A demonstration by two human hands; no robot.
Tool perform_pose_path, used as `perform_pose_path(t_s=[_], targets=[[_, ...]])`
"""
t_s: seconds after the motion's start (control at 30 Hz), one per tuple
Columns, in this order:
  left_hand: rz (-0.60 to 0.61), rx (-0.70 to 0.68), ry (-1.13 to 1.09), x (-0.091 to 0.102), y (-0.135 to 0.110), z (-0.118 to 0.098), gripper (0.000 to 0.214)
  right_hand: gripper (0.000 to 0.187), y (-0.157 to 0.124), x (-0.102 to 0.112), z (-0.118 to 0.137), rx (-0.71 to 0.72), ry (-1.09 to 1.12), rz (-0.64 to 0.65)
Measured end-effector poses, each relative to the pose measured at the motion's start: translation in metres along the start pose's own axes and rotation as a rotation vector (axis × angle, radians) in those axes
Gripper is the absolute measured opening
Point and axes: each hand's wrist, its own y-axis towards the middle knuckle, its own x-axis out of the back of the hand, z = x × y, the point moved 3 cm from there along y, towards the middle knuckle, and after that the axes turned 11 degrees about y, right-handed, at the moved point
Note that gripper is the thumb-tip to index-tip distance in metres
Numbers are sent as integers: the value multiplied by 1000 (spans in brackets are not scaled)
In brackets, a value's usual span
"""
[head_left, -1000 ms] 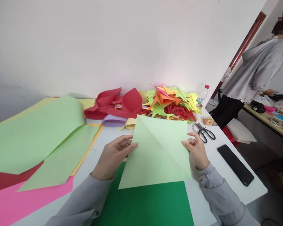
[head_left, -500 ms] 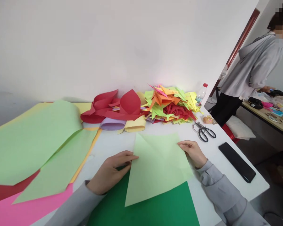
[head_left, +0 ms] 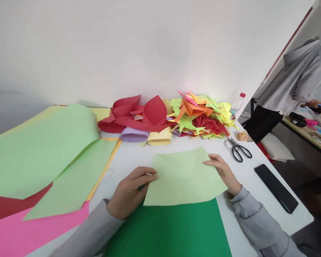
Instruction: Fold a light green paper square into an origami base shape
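Observation:
Between my hands a sheet of light green paper [head_left: 183, 180] is held up, tilted, over the table. My left hand [head_left: 133, 189] pinches its left edge between thumb and fingers. At the upper right edge, my right hand [head_left: 223, 171] grips it, with the thumb hidden behind the paper. Beneath lies a dark green sheet [head_left: 168, 228], partly covered by the light green one. Past the paper, a pair of scissors [head_left: 238, 149] with black handles rests to the right of my right hand.
Folded paper stars [head_left: 203, 114] are heaped by the wall beside rolled red paper [head_left: 155, 112]. Large light green sheets [head_left: 48, 150] and pink paper [head_left: 53, 225] cover the left. On the right lie a black phone [head_left: 276, 187] and a bottle [head_left: 237, 103]. A person [head_left: 302, 78] stands beyond.
The light green sheet has tilted, its near edge rising and more dark green showing below. Both hands keep their hold. The view has shifted slightly, and the person stands farther right in it.

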Motion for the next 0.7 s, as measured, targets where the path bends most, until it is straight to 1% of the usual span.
perform_pose_path(t_s=[0.07, 0.13, 0.23, 0.3, 0.37, 0.4, 0.43, 0.47, 0.57, 0.63, 0.7], targets=[[12, 11, 2, 1, -1, 2, 23, 25, -1, -1, 1, 101, -159, 48], [61, 1, 26, 0, -2, 2, 24, 20, -1, -3, 1, 162, -248, 144], [168, -86, 54, -8, -8, 2, 36, 14, -2, -5, -1, 203, -308, 292], [203, -141, 58, -14, -14, 4, 43, 14, -3, -5, -1, 211, -320, 330], [245, -235, 0, -21, -19, 7, 43, 19, -3, -4, -1, 217, -318, 335], [243, -230, -31, -22, -21, 12, 43, 22, -3, -4, -1, 213, -318, 333], [231, -176, -49, -23, -22, 17, 42, 24, -2, -3, -2, 205, -319, 329], [239, -151, -75, -24, -23, 22, 40, 24, -2, -2, -3, 195, -321, 328], [253, -116, -157, -22, -21, 30, 36, 15, -1, -1, -5, 186, -309, 305], [254, -80, -199, -18, -17, 28, 33, 14, 0, -1, -4, 189, -291, 244], [237, 7, -223, -12, -11, 21, 29, 14, 0, -1, -1, 170, -269, 160]])
